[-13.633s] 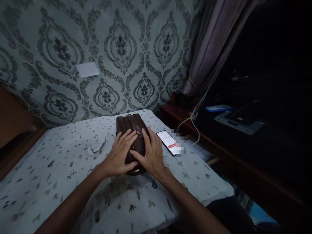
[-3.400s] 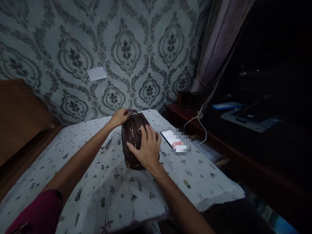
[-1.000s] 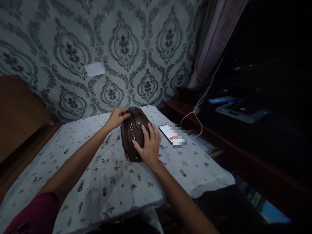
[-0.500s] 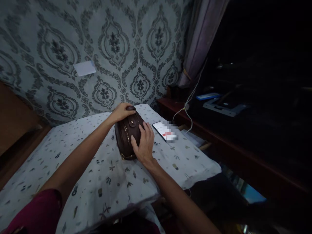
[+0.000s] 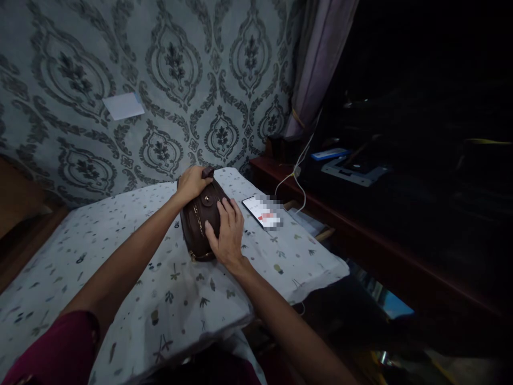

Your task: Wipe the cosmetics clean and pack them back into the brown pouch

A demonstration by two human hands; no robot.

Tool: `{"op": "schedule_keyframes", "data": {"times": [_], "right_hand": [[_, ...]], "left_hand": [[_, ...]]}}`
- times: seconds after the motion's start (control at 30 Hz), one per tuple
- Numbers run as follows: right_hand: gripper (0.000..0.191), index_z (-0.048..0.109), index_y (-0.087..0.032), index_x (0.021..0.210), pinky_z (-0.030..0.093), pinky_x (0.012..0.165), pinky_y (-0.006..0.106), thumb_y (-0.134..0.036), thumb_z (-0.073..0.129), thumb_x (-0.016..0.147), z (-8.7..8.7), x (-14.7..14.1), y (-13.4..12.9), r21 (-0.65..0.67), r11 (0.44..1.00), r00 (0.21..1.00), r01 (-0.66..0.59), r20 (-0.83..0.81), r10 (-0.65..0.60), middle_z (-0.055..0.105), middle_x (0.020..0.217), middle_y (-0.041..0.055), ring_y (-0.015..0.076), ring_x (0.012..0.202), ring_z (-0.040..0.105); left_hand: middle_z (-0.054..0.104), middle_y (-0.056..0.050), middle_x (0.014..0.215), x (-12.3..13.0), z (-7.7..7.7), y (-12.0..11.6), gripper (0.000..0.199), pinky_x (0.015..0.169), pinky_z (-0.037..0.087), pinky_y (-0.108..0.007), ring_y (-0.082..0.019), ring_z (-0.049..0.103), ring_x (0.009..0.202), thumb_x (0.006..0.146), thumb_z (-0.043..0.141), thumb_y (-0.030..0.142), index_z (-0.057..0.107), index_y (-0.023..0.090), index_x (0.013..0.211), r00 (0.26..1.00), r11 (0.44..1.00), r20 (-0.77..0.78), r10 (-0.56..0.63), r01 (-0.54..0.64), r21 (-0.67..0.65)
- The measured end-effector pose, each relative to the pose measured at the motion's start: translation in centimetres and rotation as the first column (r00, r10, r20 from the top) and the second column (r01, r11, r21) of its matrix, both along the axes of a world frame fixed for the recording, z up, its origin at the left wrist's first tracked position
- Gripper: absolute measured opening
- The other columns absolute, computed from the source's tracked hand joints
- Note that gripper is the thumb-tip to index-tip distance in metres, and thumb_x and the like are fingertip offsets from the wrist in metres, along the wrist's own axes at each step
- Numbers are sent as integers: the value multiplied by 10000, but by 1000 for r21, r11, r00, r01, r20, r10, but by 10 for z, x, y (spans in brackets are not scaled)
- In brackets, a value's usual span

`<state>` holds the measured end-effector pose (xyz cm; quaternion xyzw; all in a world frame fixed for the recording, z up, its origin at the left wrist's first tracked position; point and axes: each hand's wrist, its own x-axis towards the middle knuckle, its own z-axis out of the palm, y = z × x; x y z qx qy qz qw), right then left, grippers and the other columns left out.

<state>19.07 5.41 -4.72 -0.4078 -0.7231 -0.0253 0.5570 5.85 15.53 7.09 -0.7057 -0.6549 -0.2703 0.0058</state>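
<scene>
A dark brown bag [image 5: 196, 227] with gold zips and a small round tab rests on the white patterned cloth [image 5: 136, 299]. My left hand [image 5: 192, 183] grips its far end, by the dark handle loop, with the fingers partly hidden behind it. On the bag's near right side lies my right hand [image 5: 228, 230], its thumb and fingers spread over the surface. To the right of the bag a phone [image 5: 256, 212] lies with its screen lit, partly blurred out.
A dark red wooden ledge [image 5: 344, 219] runs along the right, with a white cable [image 5: 296, 174] and a blue-edged item [image 5: 331, 154] near it. Patterned wallpaper with a white paper [image 5: 123, 106] stands behind. A brown panel [image 5: 20, 198] is at the left.
The whole view has shifted, so the bag, hands and phone sit slightly further left. Both hands remain on the bag, in nearly the same places.
</scene>
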Motion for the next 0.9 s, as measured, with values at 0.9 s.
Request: {"op": "schedule_keyframes", "data": {"times": [0.9], "right_hand": [[533, 425, -129, 1419, 355, 1126, 568, -321, 519, 930, -1, 0, 6, 40, 999, 1000, 7, -8, -7, 476, 1450, 193, 325, 1404, 342]], "left_hand": [[510, 44, 545, -1, 5, -19, 225, 535, 337, -246, -115, 430, 538, 676, 682, 364, 583, 171, 616, 865, 914, 398, -307, 384, -131]]}}
